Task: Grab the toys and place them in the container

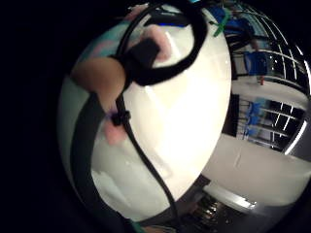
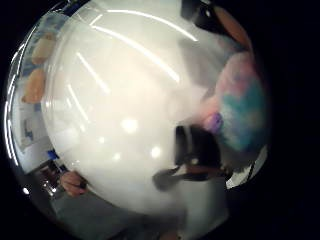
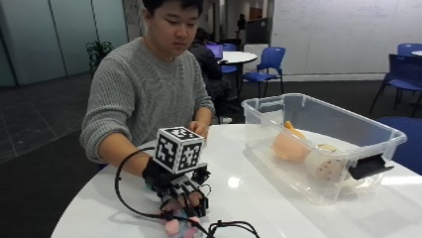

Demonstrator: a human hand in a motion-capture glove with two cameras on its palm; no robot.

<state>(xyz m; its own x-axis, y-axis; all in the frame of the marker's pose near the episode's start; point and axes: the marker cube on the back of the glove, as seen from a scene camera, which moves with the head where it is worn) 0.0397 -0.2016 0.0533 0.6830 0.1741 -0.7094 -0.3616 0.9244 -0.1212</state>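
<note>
Toys and container, outside view: clear plastic container standing on white round table, at the person's left side, well apart from right hand. Inside the container, peach-coloured toy with a yellow tip, resting against the near wall, and a cream round toy with small dots beside it; black latch on the container's end. Gloved right hand lying palm-down on the table near its front edge, fingers curled downward over a soft pink toy, which shows just beyond the fingertips and touches the tabletop. Long axis and heading of that toy not discernible, most of it covered by the hand. Bare hand resting at the table's far edge.

Thumb-side palm view: same plush toy, pink, teal and purple, pressed close against the palm beside a bare finger; white tabletop filling the remainder.

Little-finger-side palm view: pink patches of the toy beside black straps and a bare finger, over the bright tabletop; blue chairs beyond.
</note>
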